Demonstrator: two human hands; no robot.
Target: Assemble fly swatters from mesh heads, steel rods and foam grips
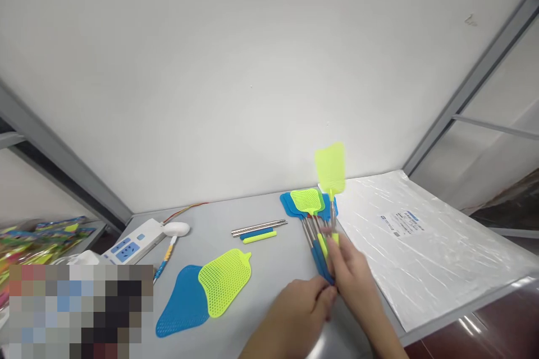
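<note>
In my closed right hand (351, 266) is a yellow-green fly swatter (330, 171), its head up and its metal rod partly showing; the head looks blurred. My left hand (301, 308) is closed beside it, fingertips at the lower ends of the blue handles (319, 258); what it grips is hidden. Under and beside my right hand lies a bundle of fly swatters with blue and green heads (306, 201). To the left lie loose metal rods (259, 228), a blue grip tube (256, 233) and a yellow-green grip tube (260, 237). Closer in, a yellow-green swatter head (227, 280) overlaps a blue swatter head (183, 305).
A white plastic sheet with a label (400, 224) covers the table's right side. At the left are a power strip (132, 242), a white plug-like device (177, 229) with a wrapped cable, and colourful packages (37, 241). A white panel (252, 95) stands behind the grey table.
</note>
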